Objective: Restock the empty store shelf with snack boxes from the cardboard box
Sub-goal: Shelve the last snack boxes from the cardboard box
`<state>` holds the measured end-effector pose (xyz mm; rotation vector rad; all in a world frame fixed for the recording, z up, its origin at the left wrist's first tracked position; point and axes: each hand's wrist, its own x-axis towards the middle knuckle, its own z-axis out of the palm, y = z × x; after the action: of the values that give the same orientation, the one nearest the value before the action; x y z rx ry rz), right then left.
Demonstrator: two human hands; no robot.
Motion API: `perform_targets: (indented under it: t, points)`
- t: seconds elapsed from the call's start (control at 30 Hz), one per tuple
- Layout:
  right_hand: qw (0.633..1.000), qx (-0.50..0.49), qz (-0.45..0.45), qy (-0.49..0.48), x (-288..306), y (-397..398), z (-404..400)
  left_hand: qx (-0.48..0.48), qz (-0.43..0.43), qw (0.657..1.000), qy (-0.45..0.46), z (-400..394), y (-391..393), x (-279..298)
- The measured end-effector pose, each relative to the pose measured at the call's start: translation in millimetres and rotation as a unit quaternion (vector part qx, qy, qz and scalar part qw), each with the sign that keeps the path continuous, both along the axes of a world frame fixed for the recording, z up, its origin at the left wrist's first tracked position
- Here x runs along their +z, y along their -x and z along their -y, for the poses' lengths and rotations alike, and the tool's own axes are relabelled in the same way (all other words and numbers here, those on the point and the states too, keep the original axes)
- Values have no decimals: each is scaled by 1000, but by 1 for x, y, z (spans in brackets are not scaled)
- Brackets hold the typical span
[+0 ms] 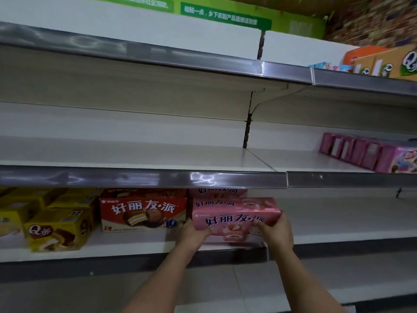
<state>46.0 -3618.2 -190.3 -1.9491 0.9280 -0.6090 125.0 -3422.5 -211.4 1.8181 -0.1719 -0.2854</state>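
On lowest shelf (135,247) | left hand (194,233), right hand (278,231) grip pink box (234,219) ends | rear pink box (217,192) mostly hidden

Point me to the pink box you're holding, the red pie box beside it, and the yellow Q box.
pink box (234,219): head view, on its front face between the hands.
red pie box (143,213): head view, on the front face.
yellow Q box (57,233): head view, on the front face.

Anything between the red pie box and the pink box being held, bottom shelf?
Only the left hand, gripping the pink box's left end beside the red box. No other product in the head view.
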Motion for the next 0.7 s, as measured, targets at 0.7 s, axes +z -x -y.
perform_targets:
  t: [0.7]
  points:
    - [982,106,43,-153,-44,-69,54,149,-37,982,113,59,-18,-7]
